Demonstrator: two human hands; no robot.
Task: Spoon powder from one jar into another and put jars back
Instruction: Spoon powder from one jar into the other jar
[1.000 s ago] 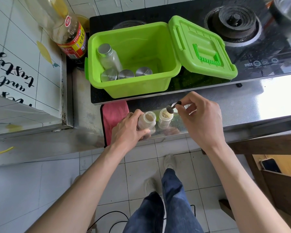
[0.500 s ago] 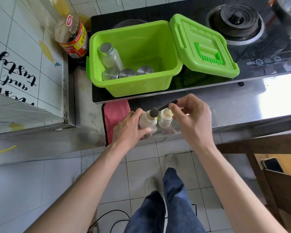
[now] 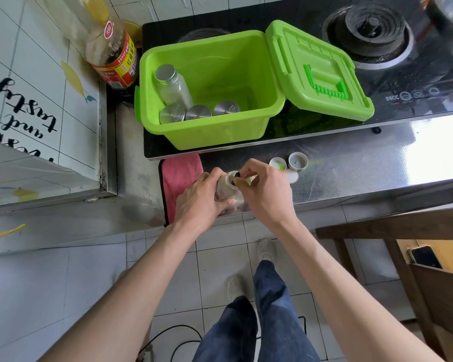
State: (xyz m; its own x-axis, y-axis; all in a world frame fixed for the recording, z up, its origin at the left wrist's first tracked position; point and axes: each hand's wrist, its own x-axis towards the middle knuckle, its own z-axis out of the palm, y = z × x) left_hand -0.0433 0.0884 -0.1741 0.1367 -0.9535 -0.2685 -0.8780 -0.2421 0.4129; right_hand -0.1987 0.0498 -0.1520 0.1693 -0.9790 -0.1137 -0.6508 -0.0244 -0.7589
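A small clear glass jar (image 3: pixel 226 190) stands open at the counter's front edge, and my left hand (image 3: pixel 200 198) grips its side. My right hand (image 3: pixel 266 193) pinches a small black-handled spoon (image 3: pixel 236 176) whose tip sits at the jar's mouth. The second jar is almost wholly hidden behind my right hand. Two loose metal lids (image 3: pixel 298 161) lie mouth-up just beyond my right hand. The green plastic box (image 3: pixel 207 137) stands open on the hob, holding one tall capped jar (image 3: pixel 171 86) and three capped jars (image 3: pixel 198 112) in a row.
The box's hinged lid (image 3: pixel 322 71) lies open to the right over the hob. A large oil bottle (image 3: pixel 113 56) stands at the back left. A pink cloth (image 3: pixel 181 176) lies left of my hands. A gas burner (image 3: pixel 369 30) is at the back right. A wooden chair (image 3: pixel 403 257) stands below right.
My right hand has carried the spoon left from the right jar to the mouth of the left jar. It now covers the right jar. Two lids have come into view.
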